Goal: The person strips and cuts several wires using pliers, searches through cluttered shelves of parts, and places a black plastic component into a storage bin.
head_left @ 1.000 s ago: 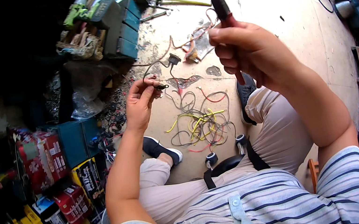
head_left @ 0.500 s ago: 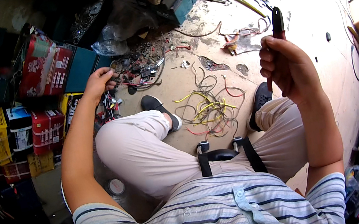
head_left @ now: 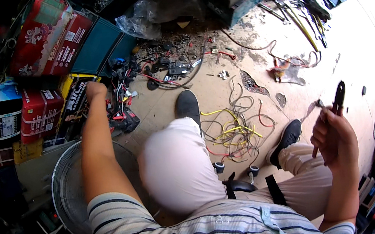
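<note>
Black-headed pliers (head_left: 339, 95) jut from the right hand (head_left: 334, 134)

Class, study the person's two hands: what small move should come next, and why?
Probably the left hand should ease back from the black-and-yellow box into clearer view: its fingers are mostly hidden there, so any grip cannot be confirmed, while the right hand holds the black-and-red pliers out on the other side.
</note>
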`<state>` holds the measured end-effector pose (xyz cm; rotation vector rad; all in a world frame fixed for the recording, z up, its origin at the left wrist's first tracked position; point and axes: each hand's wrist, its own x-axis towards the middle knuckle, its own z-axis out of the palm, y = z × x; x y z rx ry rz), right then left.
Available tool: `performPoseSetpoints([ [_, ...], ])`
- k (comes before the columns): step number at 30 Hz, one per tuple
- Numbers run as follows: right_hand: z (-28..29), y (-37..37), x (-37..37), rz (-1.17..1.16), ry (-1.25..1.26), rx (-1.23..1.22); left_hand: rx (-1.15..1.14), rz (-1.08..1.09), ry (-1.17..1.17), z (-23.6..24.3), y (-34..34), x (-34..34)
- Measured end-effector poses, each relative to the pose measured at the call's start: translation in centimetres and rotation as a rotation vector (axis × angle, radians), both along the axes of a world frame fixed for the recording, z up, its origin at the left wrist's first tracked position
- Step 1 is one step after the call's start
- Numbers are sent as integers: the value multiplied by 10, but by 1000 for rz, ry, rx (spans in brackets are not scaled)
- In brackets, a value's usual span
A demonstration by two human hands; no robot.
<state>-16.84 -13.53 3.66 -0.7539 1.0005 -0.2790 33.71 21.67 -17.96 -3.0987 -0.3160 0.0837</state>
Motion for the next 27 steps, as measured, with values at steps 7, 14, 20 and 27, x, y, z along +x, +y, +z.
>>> performPoseSetpoints([
  [7, -11, -6, 28, 39, 108, 40, -263, -808, -321, -59, -91, -60],
  [14, -42, -15, 43, 70, 250, 58, -461, -884, 151, -149, -150, -108],
  [20, -65, -23, 47, 59, 331, 46, -326, -798, -113, -181, -171, -55],
  [27, -71, -23, 54, 110, 335, 51, -90, -620, 106, -175, -177, -45],
])
